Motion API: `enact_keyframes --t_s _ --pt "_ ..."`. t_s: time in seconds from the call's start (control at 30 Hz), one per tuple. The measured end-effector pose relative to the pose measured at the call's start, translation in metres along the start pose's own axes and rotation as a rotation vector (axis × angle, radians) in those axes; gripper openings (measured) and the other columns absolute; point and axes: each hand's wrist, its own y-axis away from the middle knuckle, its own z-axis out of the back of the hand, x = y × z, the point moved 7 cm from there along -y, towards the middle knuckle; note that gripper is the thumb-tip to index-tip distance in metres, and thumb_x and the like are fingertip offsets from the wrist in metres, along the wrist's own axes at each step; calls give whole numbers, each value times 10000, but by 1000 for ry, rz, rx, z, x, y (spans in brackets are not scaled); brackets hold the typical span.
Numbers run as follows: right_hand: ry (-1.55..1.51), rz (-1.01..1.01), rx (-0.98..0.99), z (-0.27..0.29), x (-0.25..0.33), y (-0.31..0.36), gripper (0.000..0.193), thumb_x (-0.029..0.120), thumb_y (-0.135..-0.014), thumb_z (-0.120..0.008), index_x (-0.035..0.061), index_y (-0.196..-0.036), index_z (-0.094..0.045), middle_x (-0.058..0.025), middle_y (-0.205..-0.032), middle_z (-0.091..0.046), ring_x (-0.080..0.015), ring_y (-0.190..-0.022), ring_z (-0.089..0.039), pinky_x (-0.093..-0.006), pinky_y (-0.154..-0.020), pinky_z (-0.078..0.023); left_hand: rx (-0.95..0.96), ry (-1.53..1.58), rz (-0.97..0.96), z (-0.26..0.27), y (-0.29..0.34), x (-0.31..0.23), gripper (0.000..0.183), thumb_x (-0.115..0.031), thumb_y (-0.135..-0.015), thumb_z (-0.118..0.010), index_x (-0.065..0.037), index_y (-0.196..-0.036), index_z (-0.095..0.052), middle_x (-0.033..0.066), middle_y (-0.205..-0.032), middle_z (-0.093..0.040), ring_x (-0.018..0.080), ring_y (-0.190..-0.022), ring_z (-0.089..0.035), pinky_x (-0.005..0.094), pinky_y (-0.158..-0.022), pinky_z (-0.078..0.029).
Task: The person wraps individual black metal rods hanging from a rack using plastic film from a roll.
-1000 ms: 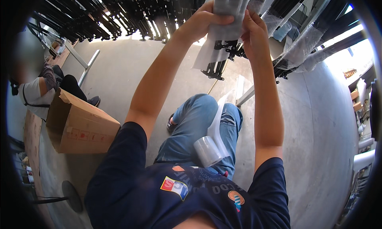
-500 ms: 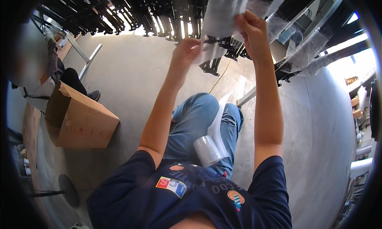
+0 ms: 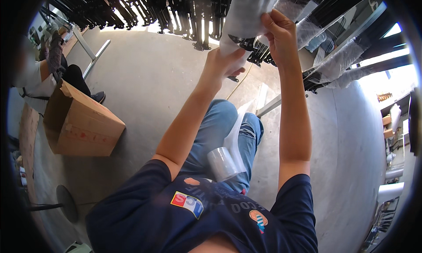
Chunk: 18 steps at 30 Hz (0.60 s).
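Mostly above left fingers (image 3: 237,55), translucent sheet (image 3: 248,13); side edge at right fingers (image 3: 280,19).

A film roll (image 3: 223,163) rests on the person's lap (image 3: 216,126); at their left, a carton (image 3: 92,130) on the floor (image 3: 145,68); ahead, rows of bars (image 3: 177,9).

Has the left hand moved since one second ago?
Yes: the left hand is lower in the view, nearer the grey metal bar by the right knee.
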Motion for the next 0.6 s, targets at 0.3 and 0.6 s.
enact_keyframes --t_s 0.3,0.6 --pt "407 150 33 -12 11 -2 159 142 -816 -532 -13 -781 -547 38 -616 -483 -19 -554 -373 -179 -503 -314 178 336 86 -11 22 -28 203 -133 -814 -511 44 -913 -493 113 -859 -516 204 -791 -552 298 -754 -494" --pt "239 69 -149 -16 15 0 176 90 -787 -570 -30 -894 -497 -70 -673 -603 -47 -589 -500 -187 -504 -376 262 -390 -141 -11 11 -77 290 -138 -864 -420 47 -1073 -496 123 -904 -597 218 -796 -596 282 -767 -467"
